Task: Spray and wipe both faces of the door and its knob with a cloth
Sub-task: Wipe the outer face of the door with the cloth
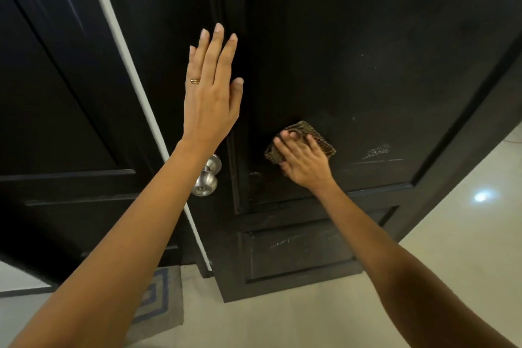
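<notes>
A black panelled door (367, 65) fills most of the view. Its silver round knob (207, 178) sits at the door's left edge, below my left wrist. My left hand (211, 93) lies flat with straight fingers against the door's left stile, above the knob. My right hand (303, 161) presses a brown patterned cloth (310, 133) against the lower part of the door's upper panel, fingers spread over it. Pale smears and scuffs show on the panel to the right of the cloth. No spray bottle is in view.
A second black door or frame (56, 121) stands at the left behind a thin white strip (135, 85). A grey mat with blue lines (158, 299) lies on the pale tiled floor (466, 234) at the door's foot.
</notes>
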